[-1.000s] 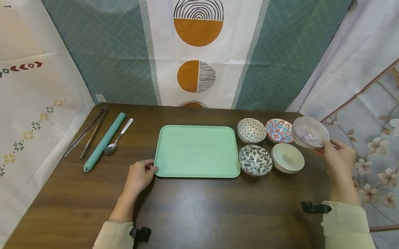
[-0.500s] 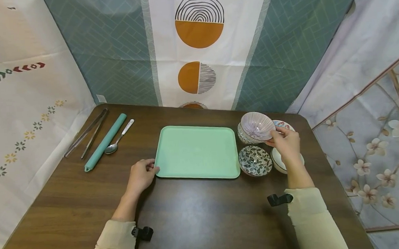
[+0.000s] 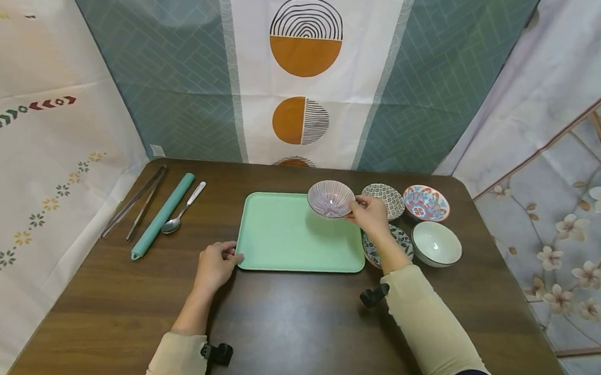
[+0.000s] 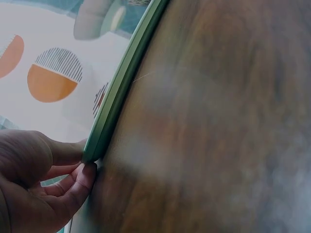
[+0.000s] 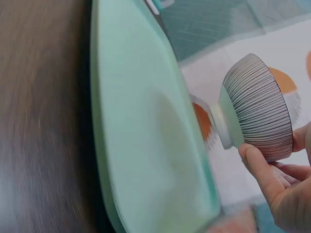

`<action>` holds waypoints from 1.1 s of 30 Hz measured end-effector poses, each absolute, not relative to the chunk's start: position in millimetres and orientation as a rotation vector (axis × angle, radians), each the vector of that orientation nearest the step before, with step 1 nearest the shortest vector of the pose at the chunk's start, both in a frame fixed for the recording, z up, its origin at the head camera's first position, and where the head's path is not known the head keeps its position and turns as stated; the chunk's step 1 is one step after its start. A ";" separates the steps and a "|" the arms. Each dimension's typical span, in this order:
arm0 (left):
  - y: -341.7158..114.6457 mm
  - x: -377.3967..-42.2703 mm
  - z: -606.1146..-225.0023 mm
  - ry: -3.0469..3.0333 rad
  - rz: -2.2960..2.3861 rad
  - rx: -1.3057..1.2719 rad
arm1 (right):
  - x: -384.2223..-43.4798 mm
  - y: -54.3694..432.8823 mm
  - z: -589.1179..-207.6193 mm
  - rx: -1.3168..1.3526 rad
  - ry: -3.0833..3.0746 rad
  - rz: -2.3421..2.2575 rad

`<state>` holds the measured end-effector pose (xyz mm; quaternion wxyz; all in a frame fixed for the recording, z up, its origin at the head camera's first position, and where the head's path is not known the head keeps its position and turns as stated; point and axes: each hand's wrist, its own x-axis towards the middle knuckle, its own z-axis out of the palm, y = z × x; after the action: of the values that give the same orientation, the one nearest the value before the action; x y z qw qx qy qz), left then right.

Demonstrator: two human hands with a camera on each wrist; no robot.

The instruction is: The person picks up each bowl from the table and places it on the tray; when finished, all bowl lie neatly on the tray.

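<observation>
A purple-striped bowl (image 3: pixel 331 199) hangs above the back right part of the green tray (image 3: pixel 293 244). My right hand (image 3: pixel 374 215) pinches it by its right side, and the right wrist view shows the bowl (image 5: pixel 260 111) raised clear of the tray (image 5: pixel 141 121), its foot toward the tray. At the tray's front left corner, my left hand (image 3: pixel 217 268) pinches the rim between thumb and fingers. The left wrist view has that hand (image 4: pixel 43 179) on the tray's edge (image 4: pixel 114 92). Partly behind my right arm is a bowl with dark leaf patterns (image 3: pixel 402 240).
Right of the tray stand a checked bowl (image 3: pixel 389 197), a red-and-blue bowl (image 3: pixel 426 203) and a plain white bowl (image 3: pixel 437 244). On the left of the table (image 3: pixel 286 328) lie metal tongs (image 3: pixel 135 201), a teal stick-like holder (image 3: pixel 163 216) and a spoon (image 3: pixel 183 210).
My right hand has carried the striped bowl leftward from the far right, past the other bowls, to above the tray. My left hand stays at the tray's corner.
</observation>
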<state>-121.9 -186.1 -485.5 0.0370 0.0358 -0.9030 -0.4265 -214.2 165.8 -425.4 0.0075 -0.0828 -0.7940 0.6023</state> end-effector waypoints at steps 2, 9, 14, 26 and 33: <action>-186.7 -121.8 -484.8 -2.775 -1.314 0.110 | -217.7 153.3 -429.8 -0.256 -2.497 1.881; -191.0 -120.2 -485.4 -2.802 -1.332 0.140 | -230.5 109.8 -446.4 -0.196 -2.536 1.826; -192.4 -121.1 -485.7 -2.810 -1.336 0.144 | -237.9 81.5 -453.7 -0.184 -2.565 1.826; -190.3 -124.2 -484.5 -2.816 -1.336 0.137 | -250.1 38.0 -465.5 -0.118 -2.608 1.995; -191.0 -126.1 -481.6 -2.831 -1.332 0.149 | -246.0 48.8 -459.9 0.130 -2.562 2.543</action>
<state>-126.1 -191.0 -481.6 0.0048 0.0474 -0.9038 -0.4252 -246.0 48.8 -459.9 -0.2333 0.0349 -0.6897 0.6846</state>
